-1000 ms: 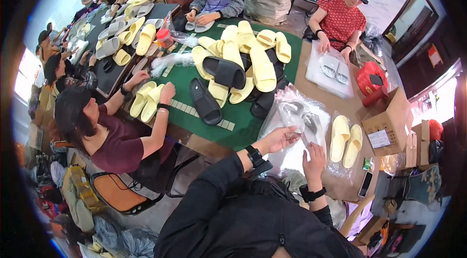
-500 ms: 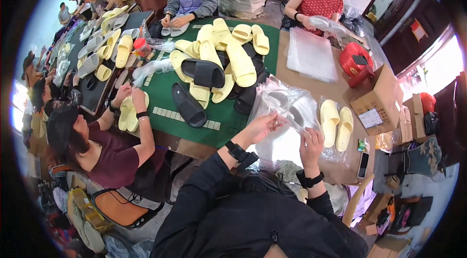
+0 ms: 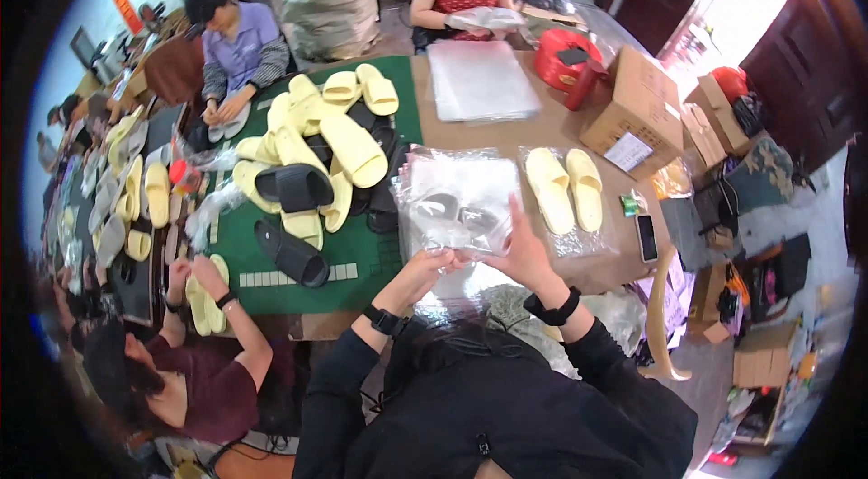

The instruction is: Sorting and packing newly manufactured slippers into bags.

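Note:
My left hand (image 3: 427,269) and my right hand (image 3: 522,248) both grip the near edge of a clear plastic bag (image 3: 452,199) that holds a pair of grey slippers (image 3: 455,211). The bag lies on a stack of more clear bags on the brown table. Just to the right of my right hand, a pair of pale yellow slippers (image 3: 565,187) lies sole down on clear plastic. Both wrists wear dark bands.
A heap of yellow and black slippers (image 3: 312,163) covers a green mat (image 3: 344,248) to the left. A stack of clear bags (image 3: 481,79), a red bag (image 3: 565,61) and cardboard boxes (image 3: 633,108) stand farther back. Other people sit around the table handling slippers; a phone (image 3: 646,238) lies right.
The view has swung so the table sits more central. My hands stay on the clear bag's near edge, and the person at left has drawn a yellow pair closer.

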